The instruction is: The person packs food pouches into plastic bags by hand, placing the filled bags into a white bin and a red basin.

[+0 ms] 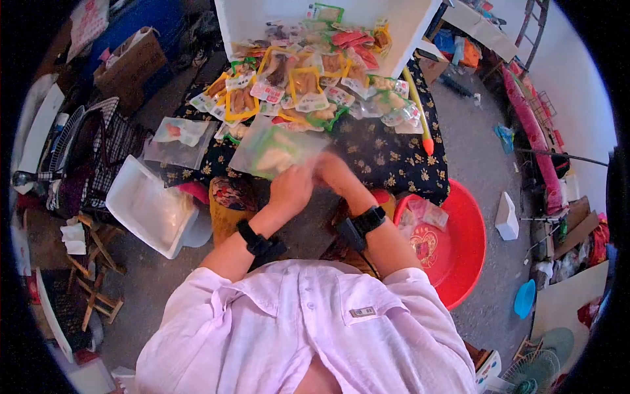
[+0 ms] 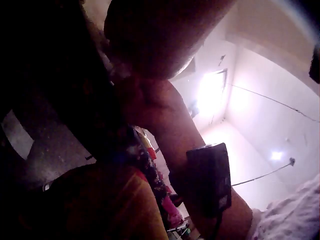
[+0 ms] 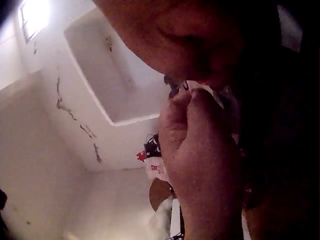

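A clear plastic bag (image 1: 246,146) with a green-and-white food packet (image 1: 275,152) inside lies at the near edge of the flower-patterned cloth. The left hand (image 1: 291,192) pinches the bag's right end, its fingers curled. Close beside it, the right hand (image 1: 333,173) is blurred in the head view, fingers bent at the same end of the bag. In the right wrist view the left hand (image 3: 200,135) has thumb and finger pressed together, near the dark right hand (image 3: 185,40). The left wrist view is mostly dark, showing the right hand (image 2: 150,100) near the left.
Many food packets (image 1: 305,82) are heaped before a white foam box (image 1: 246,23). A yellow stick with an orange tip (image 1: 428,146) lies at the cloth's right. A white tub (image 1: 147,207) stands left, a red basin (image 1: 459,262) right. Flat clear bags (image 1: 172,154) lie at the left edge.
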A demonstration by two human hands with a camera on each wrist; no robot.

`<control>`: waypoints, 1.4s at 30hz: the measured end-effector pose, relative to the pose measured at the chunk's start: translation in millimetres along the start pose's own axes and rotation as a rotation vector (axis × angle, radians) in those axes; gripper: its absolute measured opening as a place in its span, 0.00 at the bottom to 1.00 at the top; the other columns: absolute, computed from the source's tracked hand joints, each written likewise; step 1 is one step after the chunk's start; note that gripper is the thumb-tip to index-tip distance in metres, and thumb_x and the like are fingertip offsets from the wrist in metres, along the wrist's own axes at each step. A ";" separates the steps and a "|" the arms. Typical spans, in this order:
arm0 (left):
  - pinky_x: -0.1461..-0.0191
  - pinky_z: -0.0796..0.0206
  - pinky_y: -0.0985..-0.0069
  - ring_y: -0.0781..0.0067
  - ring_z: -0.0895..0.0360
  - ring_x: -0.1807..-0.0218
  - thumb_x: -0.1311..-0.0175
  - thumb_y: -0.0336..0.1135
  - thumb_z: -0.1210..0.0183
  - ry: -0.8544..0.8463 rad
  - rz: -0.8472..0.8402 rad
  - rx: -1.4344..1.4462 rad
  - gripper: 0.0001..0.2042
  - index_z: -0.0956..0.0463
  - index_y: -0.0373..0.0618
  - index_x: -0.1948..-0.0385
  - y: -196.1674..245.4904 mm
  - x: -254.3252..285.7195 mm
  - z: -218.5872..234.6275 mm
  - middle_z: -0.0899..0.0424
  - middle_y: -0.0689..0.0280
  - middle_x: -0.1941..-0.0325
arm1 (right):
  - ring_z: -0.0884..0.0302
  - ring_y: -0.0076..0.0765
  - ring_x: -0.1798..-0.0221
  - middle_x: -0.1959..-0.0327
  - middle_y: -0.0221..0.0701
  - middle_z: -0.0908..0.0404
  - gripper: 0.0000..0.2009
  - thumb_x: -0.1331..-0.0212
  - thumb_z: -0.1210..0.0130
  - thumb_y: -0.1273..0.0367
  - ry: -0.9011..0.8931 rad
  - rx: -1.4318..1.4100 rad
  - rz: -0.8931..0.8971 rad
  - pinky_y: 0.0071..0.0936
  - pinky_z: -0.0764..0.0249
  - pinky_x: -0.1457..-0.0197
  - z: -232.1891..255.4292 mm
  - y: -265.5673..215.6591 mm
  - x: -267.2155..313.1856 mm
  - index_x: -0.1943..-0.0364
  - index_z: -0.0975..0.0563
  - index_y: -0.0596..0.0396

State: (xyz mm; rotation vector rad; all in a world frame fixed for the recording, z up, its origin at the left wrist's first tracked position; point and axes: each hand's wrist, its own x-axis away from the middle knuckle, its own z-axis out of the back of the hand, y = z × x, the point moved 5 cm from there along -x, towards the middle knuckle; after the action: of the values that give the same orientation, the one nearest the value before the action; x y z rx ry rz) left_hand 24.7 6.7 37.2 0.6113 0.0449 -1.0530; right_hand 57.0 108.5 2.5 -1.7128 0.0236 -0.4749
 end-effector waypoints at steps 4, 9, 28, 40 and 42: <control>0.70 0.39 0.61 0.52 0.31 0.71 0.49 0.33 0.58 -0.072 0.053 -0.034 0.19 0.41 0.48 0.52 -5.6 0.0 -0.9 0.29 0.55 0.74 | 0.40 0.20 0.88 0.87 0.25 0.33 0.06 0.49 0.58 0.71 -0.005 0.053 0.016 0.17 0.46 0.87 -7.6 -4.0 -3.8 0.76 0.29 0.56; 0.71 0.39 0.60 0.50 0.31 0.71 0.48 0.33 0.59 -0.022 0.024 -0.024 0.18 0.42 0.46 0.52 -10.4 1.0 -6.3 0.29 0.53 0.75 | 0.39 0.20 0.87 0.86 0.25 0.33 0.07 0.46 0.58 0.69 -0.003 0.114 0.029 0.19 0.45 0.87 -12.5 -9.4 -1.5 0.75 0.29 0.57; 0.64 0.40 0.61 0.53 0.32 0.67 0.51 0.37 0.54 -0.180 -0.074 -0.119 0.11 0.32 0.40 0.70 -27.2 -145.7 30.1 0.29 0.54 0.71 | 0.33 0.50 0.63 0.70 0.42 0.29 0.08 0.55 0.55 0.73 0.739 1.005 0.633 0.38 0.36 0.61 84.1 -12.2 7.1 0.69 0.31 0.59; 0.66 0.37 0.60 0.53 0.32 0.63 0.50 0.30 0.58 0.108 -0.221 -0.286 0.09 0.31 0.38 0.70 -94.3 -311.7 -17.5 0.31 0.53 0.69 | 0.33 0.49 0.64 0.71 0.41 0.29 0.07 0.59 0.52 0.75 0.688 0.868 0.628 0.37 0.35 0.63 82.0 -23.7 9.9 0.71 0.31 0.60; 0.68 0.37 0.60 0.55 0.32 0.64 0.49 0.30 0.58 0.128 -0.200 -0.370 0.09 0.31 0.39 0.70 -99.1 -319.5 -27.7 0.31 0.53 0.69 | 0.33 0.48 0.64 0.71 0.41 0.29 0.07 0.58 0.52 0.75 0.682 0.853 0.605 0.37 0.35 0.63 83.4 -22.3 8.8 0.71 0.31 0.60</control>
State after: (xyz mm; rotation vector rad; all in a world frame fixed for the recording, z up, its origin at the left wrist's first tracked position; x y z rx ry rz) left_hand -212.9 241.3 71.3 0.3408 0.4118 -1.1611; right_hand 86.5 188.9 16.3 -0.5994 0.7091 -0.4871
